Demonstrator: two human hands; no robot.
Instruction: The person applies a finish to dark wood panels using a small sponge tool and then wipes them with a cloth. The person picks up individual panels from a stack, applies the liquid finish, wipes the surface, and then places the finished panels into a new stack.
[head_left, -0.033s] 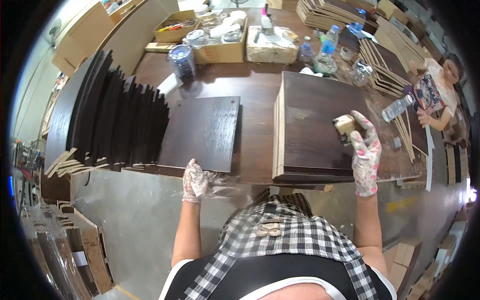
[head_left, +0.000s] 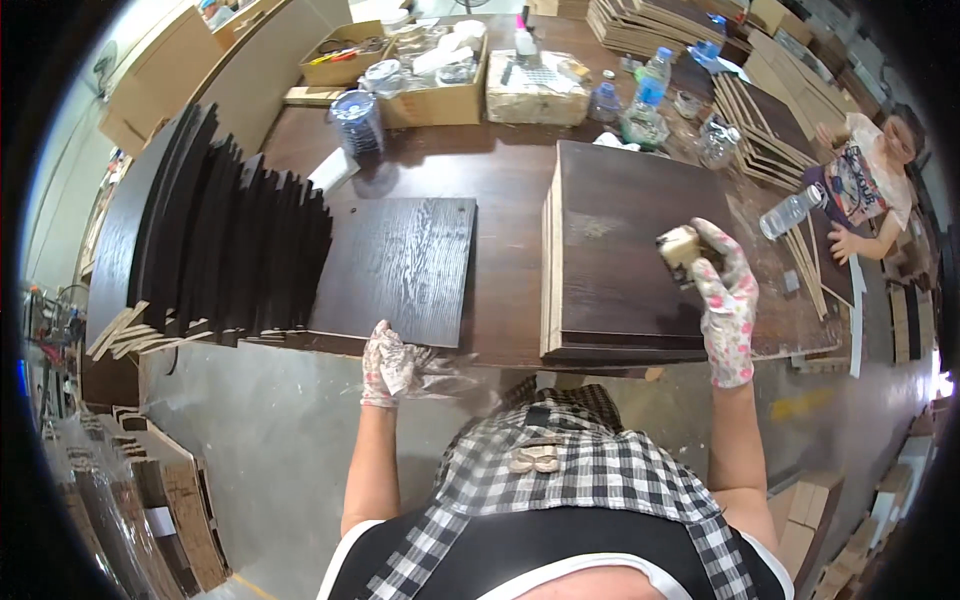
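My left hand [head_left: 381, 366], in a flowered glove, is closed on a crumpled, stained rag [head_left: 408, 370] at the front edge of a dark wood-grain board [head_left: 395, 270]. Thin, clear film seems to trail from the rag, though blur hides its shape. That single board lies flat, with small round holes near its far corners. In my right hand [head_left: 730, 300], also gloved, a cream sponge block [head_left: 680, 250] with dark-stained edges is pinched between thumb and fingers. It is over the right side of a stack of dark brown boards [head_left: 630, 260].
Many dark boards [head_left: 215, 230] lean in a row at left. Behind are an open carton [head_left: 440, 108], a blue-lidded jar [head_left: 357, 122], a wrapped box [head_left: 538, 95] and bottles [head_left: 653, 78]. An empty bottle [head_left: 790, 213] lies at right, near another person [head_left: 870, 190].
The whole view has shifted slightly, and the sheen on the single board now shows more of its grain. Both hands keep nearly the same places and grips.
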